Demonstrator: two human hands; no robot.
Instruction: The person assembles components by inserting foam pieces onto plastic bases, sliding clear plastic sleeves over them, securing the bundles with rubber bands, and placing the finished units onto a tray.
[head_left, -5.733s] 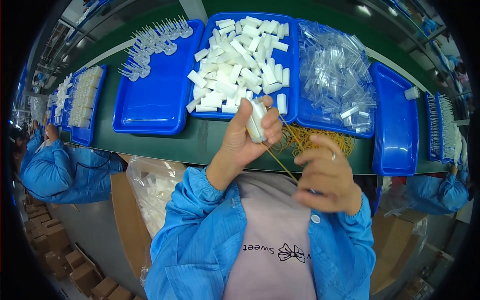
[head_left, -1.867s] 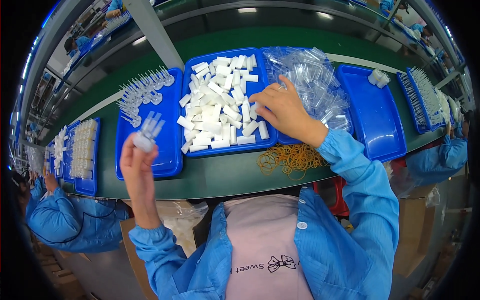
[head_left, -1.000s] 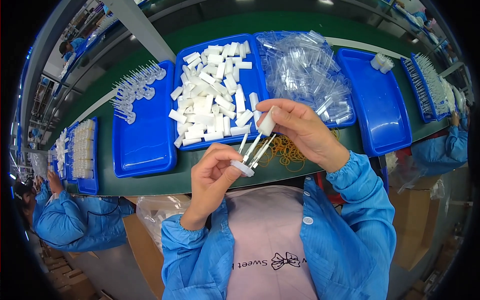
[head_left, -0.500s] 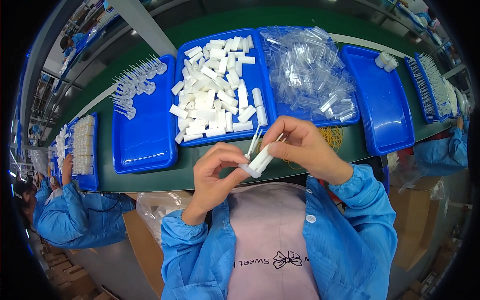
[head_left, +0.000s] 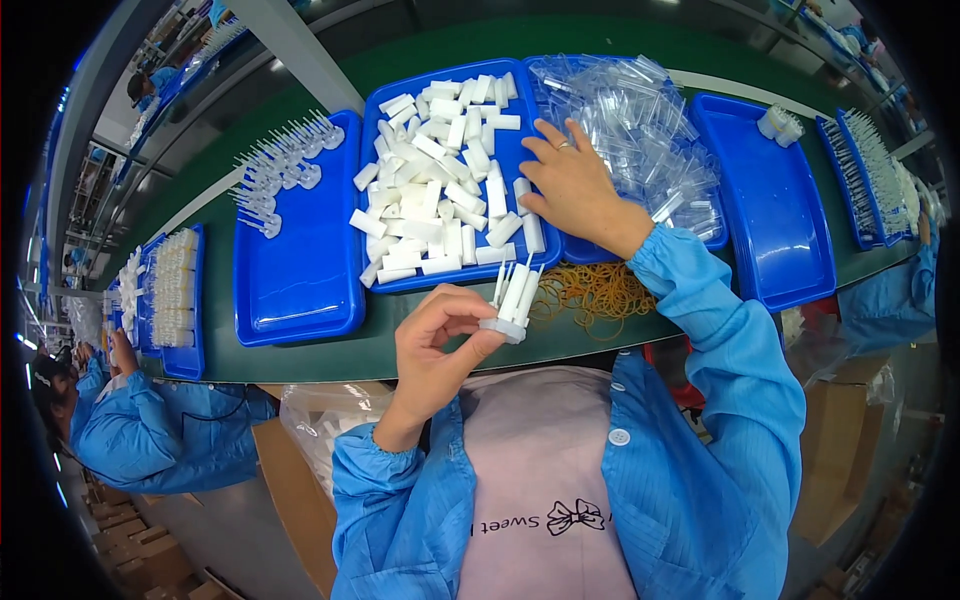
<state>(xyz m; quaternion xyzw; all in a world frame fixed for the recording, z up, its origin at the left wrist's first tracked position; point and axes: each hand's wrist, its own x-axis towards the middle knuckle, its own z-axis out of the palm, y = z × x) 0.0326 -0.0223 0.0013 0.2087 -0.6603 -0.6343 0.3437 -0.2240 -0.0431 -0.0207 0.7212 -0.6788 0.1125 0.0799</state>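
Observation:
My left hand (head_left: 437, 345) holds a small bunch of white plastic nozzle parts (head_left: 514, 300) upright by their bases, just above the green table edge. My right hand (head_left: 572, 187) lies flat with fingers spread over the right end of the middle blue tray (head_left: 383, 281), which is full of loose white plastic pieces (head_left: 440, 190), and touches the pieces there. Behind that hand lies a heap of clear plastic caps (head_left: 640, 120) in another blue tray. A pile of yellow rubber bands (head_left: 595, 290) lies on the table below my right wrist.
A blue tray (head_left: 300, 280) on the left holds finished white nozzle assemblies (head_left: 280, 165) at its far end. Another blue tray (head_left: 770, 220) on the right holds two white parts. Further trays sit at both ends. A co-worker in blue (head_left: 140, 440) sits at left. Cardboard boxes stand below the table.
My right hand has let go of the bunch and reached forward to the tray of white pieces. The left hand keeps the bunch and has stayed near the table edge.

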